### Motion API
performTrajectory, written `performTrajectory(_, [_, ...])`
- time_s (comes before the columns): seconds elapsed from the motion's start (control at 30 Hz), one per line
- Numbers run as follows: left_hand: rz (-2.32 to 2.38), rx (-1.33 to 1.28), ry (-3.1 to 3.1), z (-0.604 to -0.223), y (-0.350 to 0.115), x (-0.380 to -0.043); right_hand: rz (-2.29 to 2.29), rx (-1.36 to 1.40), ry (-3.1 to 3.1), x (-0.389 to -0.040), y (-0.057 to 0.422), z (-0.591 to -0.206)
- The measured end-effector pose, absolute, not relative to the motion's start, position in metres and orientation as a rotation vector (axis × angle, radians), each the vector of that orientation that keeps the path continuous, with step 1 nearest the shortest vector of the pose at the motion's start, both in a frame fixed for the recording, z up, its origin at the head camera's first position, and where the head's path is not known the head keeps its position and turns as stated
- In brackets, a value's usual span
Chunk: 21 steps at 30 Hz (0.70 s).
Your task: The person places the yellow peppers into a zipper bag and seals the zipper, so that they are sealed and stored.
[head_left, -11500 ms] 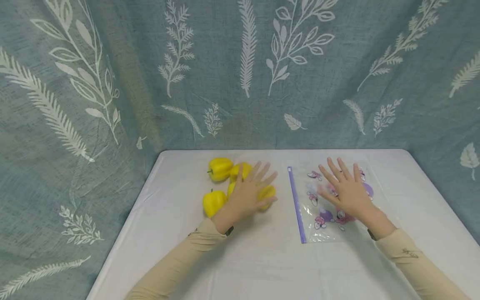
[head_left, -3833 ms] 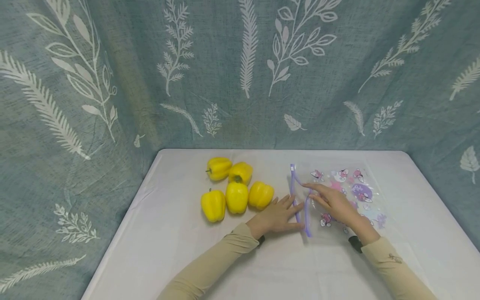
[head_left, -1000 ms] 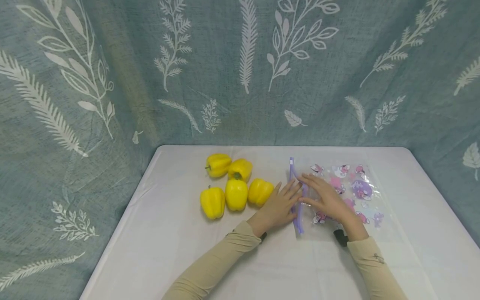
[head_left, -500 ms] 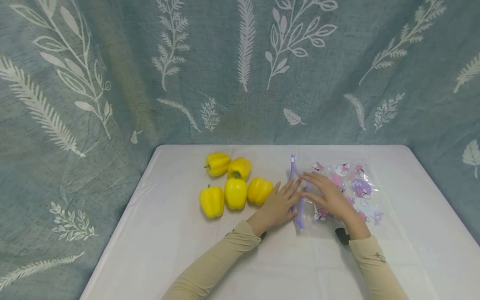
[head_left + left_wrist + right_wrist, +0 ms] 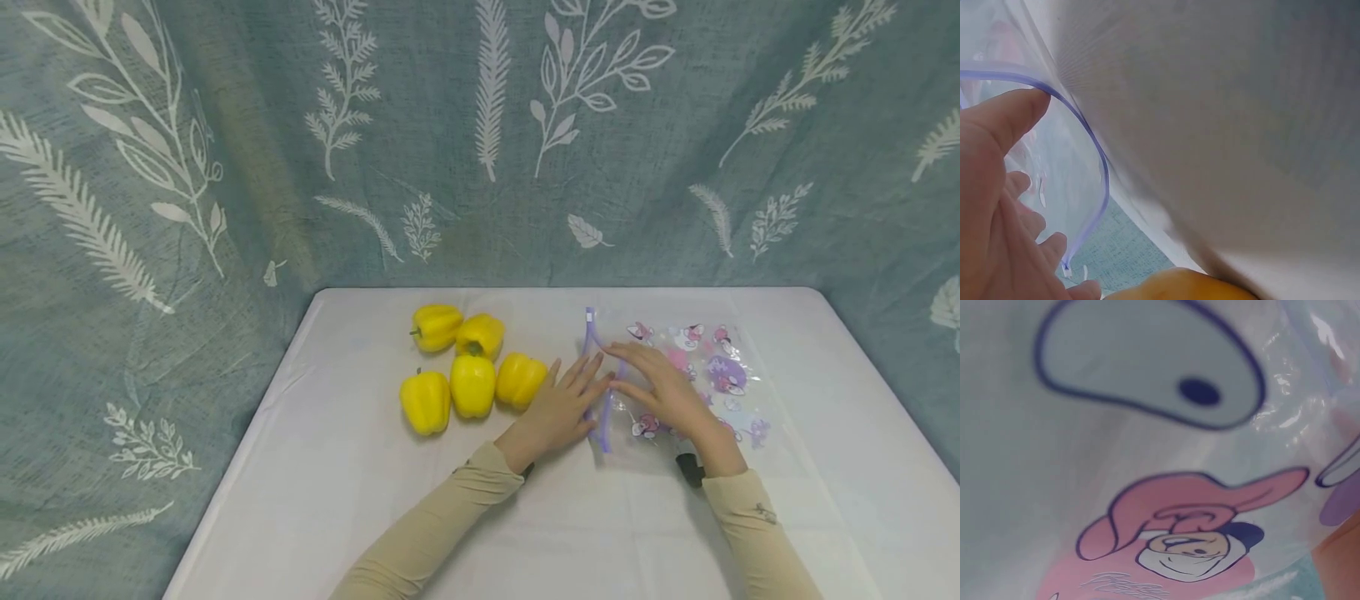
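On my feed the flat, clear printed plastic bag lies under the right hand, thumb and fingers apart at its purple zip edge; whether they pinch, I can't tell. The spread-fingered left hand touches that edge.

Across the back and down both sides, a blue-green curtain in soft folds, printed in white with leafy sprigs, feathery fronds and small single leaves. Below, a white table with rounded far corners and faint creases near the left edge.
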<state>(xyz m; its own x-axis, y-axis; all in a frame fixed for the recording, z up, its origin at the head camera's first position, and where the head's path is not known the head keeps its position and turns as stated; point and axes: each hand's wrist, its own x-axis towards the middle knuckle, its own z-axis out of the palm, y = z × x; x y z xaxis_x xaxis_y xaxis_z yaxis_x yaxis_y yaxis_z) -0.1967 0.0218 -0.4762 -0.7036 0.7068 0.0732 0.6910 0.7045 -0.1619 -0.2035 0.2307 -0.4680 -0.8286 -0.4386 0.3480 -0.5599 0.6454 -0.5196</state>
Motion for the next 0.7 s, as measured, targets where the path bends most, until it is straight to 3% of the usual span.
performTrajectory(0.7, [-0.029, -1.086, -2.770, -0.4697, 0.0145, -0.1889, 0.949, 0.817, -2.687, -0.2053, 0.2332, -0.4714])
